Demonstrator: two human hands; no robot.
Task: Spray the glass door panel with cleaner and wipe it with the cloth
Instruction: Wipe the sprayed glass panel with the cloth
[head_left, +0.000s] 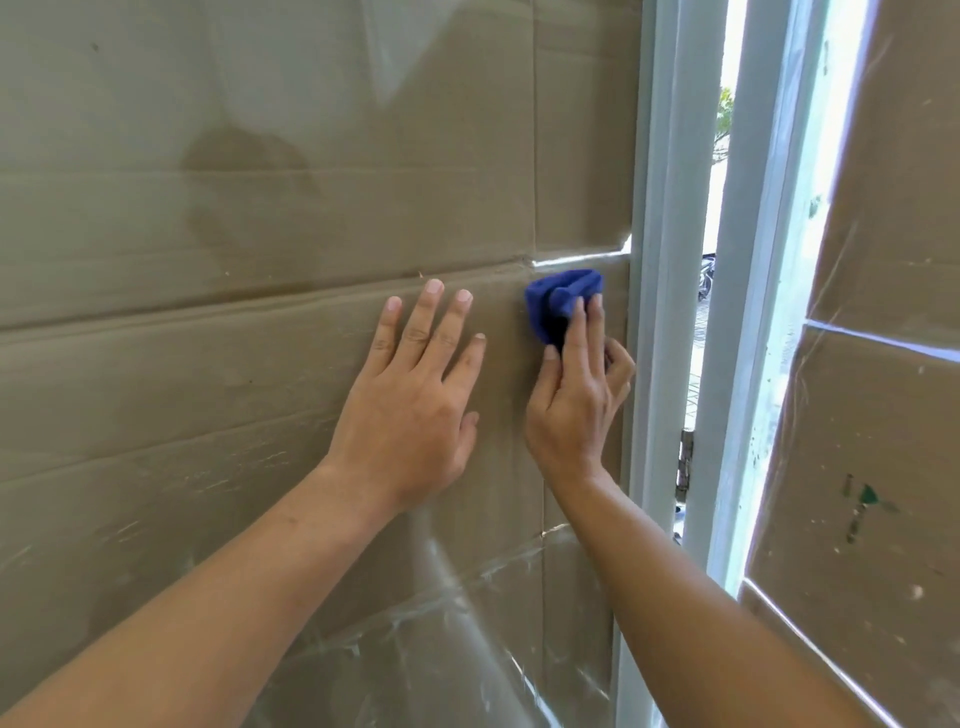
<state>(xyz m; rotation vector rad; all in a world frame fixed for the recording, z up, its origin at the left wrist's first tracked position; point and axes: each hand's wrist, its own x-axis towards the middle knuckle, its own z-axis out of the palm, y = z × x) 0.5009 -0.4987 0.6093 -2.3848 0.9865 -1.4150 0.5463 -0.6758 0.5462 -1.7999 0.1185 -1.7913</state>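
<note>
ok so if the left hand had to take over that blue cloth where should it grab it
Probably the bunched upper left of the blue cloth, coming in from the left. That part bulges clear above the right hand, whose fingers pinch the lower right; the door frame crowds the right side. The left hand already lies flat alongside.

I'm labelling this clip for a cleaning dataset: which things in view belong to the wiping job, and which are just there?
Part of the job:
- blue cloth, bunched, gripped by the right hand
- glass door panel, backed with cardboard
- left hand, flat against the glass

Just there:
- white door frame
- hinge
- second panel at right

No spray bottle is visible.
</note>
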